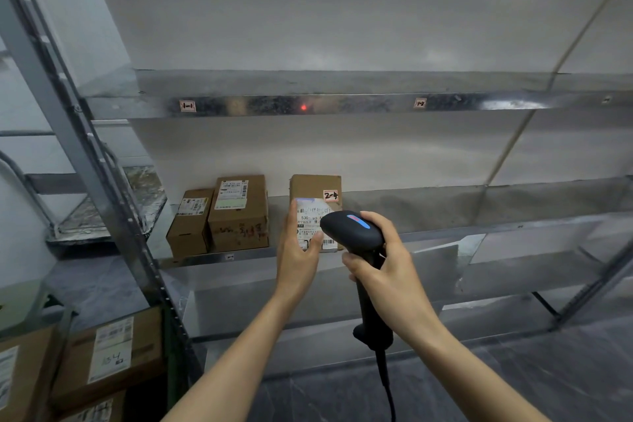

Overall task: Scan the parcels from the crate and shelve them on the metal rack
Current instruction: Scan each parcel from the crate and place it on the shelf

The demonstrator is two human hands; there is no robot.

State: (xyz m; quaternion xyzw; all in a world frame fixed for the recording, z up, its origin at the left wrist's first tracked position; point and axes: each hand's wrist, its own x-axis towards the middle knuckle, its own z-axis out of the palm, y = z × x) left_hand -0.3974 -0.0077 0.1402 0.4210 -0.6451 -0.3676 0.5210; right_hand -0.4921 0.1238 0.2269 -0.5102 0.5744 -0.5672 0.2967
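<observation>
Right hand (387, 271) grips scanner (352, 228), partly hiding parcel (313, 187) the flat left hand (296, 250) apparently touches.

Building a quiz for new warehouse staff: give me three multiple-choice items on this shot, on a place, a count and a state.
1. The red dot lands on: A the upper shelf edge; B a parcel label; C the floor.
2. Parcels standing on the rack: A two; B three; C five.
3. The right hand: A hangs empty; B grips the scanner; C lifts a parcel.
Key: A, it glows between the shelf tags; B, three stand there; B, fingers wrap the handle.
</observation>
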